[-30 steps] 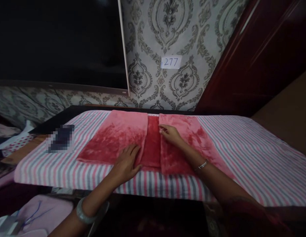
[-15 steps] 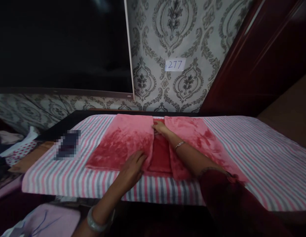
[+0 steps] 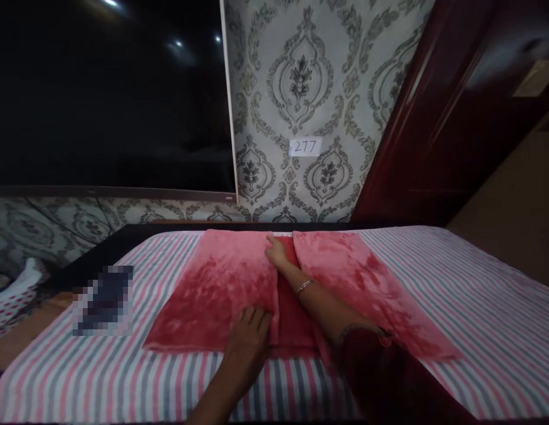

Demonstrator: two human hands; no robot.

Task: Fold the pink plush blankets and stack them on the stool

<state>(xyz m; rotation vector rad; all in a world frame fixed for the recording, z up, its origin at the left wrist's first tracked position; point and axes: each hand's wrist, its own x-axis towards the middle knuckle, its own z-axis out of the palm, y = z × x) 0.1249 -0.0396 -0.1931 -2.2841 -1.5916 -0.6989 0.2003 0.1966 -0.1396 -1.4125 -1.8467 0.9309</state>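
A red plush blanket (image 3: 212, 289) lies with its two side panels folded inward. A strip of its darker layer (image 3: 292, 316) shows between them. My left hand (image 3: 251, 330) rests flat on the left panel near its front inner edge, fingers slightly apart. Farther back, my right hand (image 3: 277, 251) reaches across the gap to that panel's far inner corner. Its fingers are closed at the panel's edge, though the fingertips are partly hidden. The right forearm crosses over the right panel (image 3: 358, 283).
A striped sheet (image 3: 460, 295) covers the table beneath. At left lies a pixelated dark item (image 3: 106, 301). Behind stand a large black screen (image 3: 110, 100) and a patterned wall with a paper marked 277 (image 3: 305, 146). A dark red glossy panel (image 3: 434, 118) slants at right.
The view has tilted upward, so the blanket sits lower in the picture. My right hand has shifted slightly left along the left panel's far edge; my left hand stays on the front part.
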